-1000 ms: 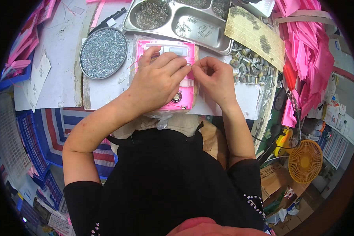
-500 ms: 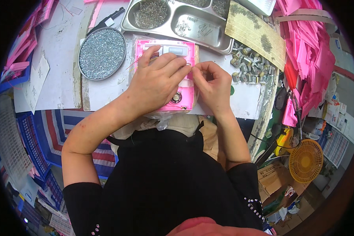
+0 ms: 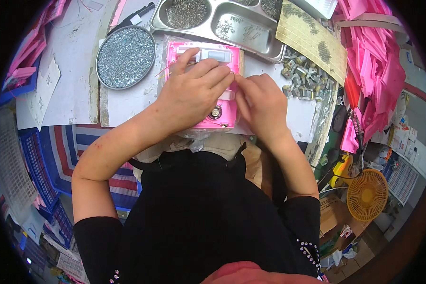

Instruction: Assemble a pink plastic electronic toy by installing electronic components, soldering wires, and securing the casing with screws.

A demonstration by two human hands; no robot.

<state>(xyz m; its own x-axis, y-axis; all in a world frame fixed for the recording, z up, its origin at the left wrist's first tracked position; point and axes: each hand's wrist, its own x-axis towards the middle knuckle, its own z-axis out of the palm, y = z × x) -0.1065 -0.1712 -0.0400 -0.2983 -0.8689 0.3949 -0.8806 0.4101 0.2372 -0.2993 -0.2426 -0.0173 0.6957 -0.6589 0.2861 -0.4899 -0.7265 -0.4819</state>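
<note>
A pink plastic casing (image 3: 229, 108) lies open-side up at the table's front edge, with a grey-white part (image 3: 217, 55) near its top and a round metal-centred part (image 3: 215, 112) low down. Across the casing reaches my left hand (image 3: 191, 92), little finger lifted and the other fingers close together. Its thumb is hidden beneath. At the casing's right edge, my right hand (image 3: 262, 102) pinches with thumb and forefinger, its tips meeting the left forefinger's tip. Whatever lies between the fingertips is too small or covered to make out. Thin wires (image 3: 164, 71) stick out on the left.
Left of the casing stands a round dish of small silvery screws (image 3: 125, 57). A steel compartment tray (image 3: 212, 29) with small metal parts sits behind. Small metal blocks (image 3: 304, 78) are heaped at right beside a yellowish board (image 3: 312, 38). Pink panels (image 3: 371, 71) pile up far right.
My right hand has turned more palm-down, its fingers curling in at the casing's edge, and its elbow has swung outward. The left hand stays on the casing. The view has shifted slightly.
</note>
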